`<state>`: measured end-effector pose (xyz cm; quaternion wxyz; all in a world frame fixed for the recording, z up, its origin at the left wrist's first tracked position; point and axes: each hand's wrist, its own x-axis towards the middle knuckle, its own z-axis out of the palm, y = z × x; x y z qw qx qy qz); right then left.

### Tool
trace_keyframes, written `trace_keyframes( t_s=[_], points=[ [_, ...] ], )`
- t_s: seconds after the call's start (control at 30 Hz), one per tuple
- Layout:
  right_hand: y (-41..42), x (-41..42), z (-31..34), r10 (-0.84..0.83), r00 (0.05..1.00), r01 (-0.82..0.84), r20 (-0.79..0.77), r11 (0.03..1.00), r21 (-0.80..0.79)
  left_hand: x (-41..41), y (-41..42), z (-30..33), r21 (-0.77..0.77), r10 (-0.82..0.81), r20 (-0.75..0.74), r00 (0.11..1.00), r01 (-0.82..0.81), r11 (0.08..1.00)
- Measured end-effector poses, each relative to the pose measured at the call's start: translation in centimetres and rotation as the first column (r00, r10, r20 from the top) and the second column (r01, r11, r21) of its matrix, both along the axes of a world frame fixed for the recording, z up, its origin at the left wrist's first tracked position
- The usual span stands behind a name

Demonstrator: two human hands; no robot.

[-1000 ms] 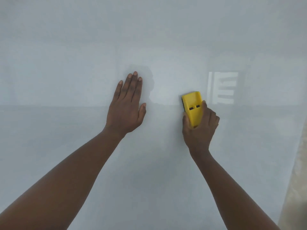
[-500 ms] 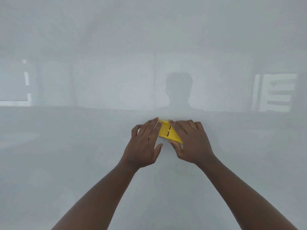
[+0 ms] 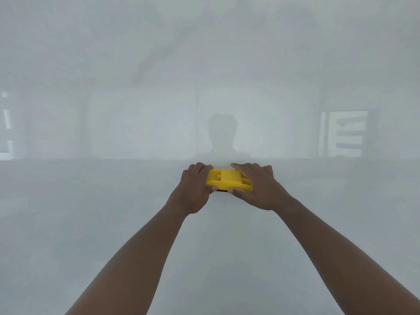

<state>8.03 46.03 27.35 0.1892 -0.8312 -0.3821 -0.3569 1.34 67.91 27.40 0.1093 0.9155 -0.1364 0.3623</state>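
Note:
A yellow plastic block point(image 3: 225, 179) with slots in its back and a dark pad on its underside lies crosswise against a glossy white board point(image 3: 204, 235), straight ahead of me. My left hand point(image 3: 193, 189) grips its left end, fingers curled over the top edge and thumb under it. My right hand point(image 3: 256, 187) grips the right end the same way. Both arms reach forward from the bottom of the head view.
The white board fills the whole view. It carries faint reflections: a person's dim outline point(image 3: 221, 137) just above the block and a bright window shape point(image 3: 343, 134) at the right. Another pale reflection point(image 3: 5, 126) sits at the left edge.
A second ago my right hand alone held the block upright while my left hand lay flat on the board. The block has turned level and moved to the centre, and both hands now grip it.

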Motion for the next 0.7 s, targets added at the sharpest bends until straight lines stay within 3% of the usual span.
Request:
trace_keyframes(
  t_s=[0.13, 0.3, 0.5, 0.7],
  points=[
    [-1.7, -1.8, -1.1, -0.047, 0.982, 0.076, -0.18, 0.985, 0.157, -0.4, 0.0, 0.3, -0.13, -0.019, -0.034, 0.999, 0.014, 0.991],
    [-4.1, -4.4, -2.5, -0.08, 0.967, 0.155, -0.241, 0.938, 0.31, 0.0, -3.1, -0.7, -0.241, -0.134, -0.076, 0.988, 0.112, 0.964],
    [-12.2, -7.5, -3.5, -0.246, 0.936, 0.315, -0.253, 0.906, 0.284, 0.7, -10.7, -1.8, -0.233, -0.319, -0.131, 0.939, 0.283, 0.93],
    [-24.1, -10.8, -6.2, -0.487, 0.829, 0.548, -0.273, 0.806, 0.224, 2.8, -23.4, -4.0, -0.148, -0.457, -0.2, 0.867, 0.435, 0.888]
  ],
)
